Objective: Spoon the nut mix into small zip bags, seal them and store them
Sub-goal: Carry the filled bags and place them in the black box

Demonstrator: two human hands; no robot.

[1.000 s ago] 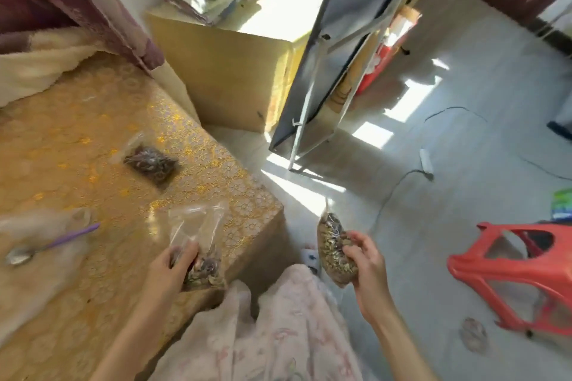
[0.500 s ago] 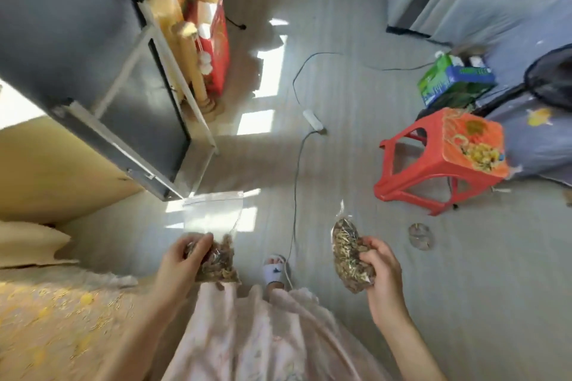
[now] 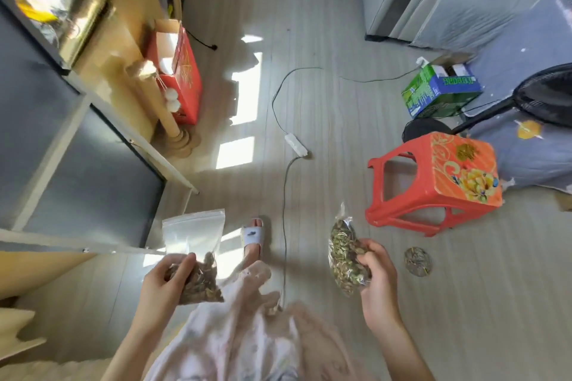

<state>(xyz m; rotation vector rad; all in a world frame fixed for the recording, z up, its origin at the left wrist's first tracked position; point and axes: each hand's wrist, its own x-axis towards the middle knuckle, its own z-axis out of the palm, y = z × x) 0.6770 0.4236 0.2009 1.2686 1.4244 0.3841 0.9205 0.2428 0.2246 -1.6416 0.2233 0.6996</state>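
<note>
**Two bags in hand, bound for storage**

While the person stands over the grey floor (image 3: 325, 25), each hand carries one bag of nut mix at waist height, well apart from the other. The left hand (image 3: 164, 283) curls its fingers round the filled bottom of the zip bag (image 3: 193, 244), probably because the weight sits there; the empty upper part stands upright above the fist, its zip strip on top and level, so the long axis runs bottom to top. Whether that strip is pressed shut cannot be told. The right hand (image 3: 376, 281) grips the fuller bag (image 3: 345, 258) round its lower half, thumb across the front. This bag is packed nearly end to end and leans slightly left, its pinched neck pointing up and away from the person. Holding both mouths upward keeps the mix from spilling. A red stool (image 3: 433, 185) stands near the right hand, and a third small bag (image 3: 418, 261) lies on the floor beside it.
</note>
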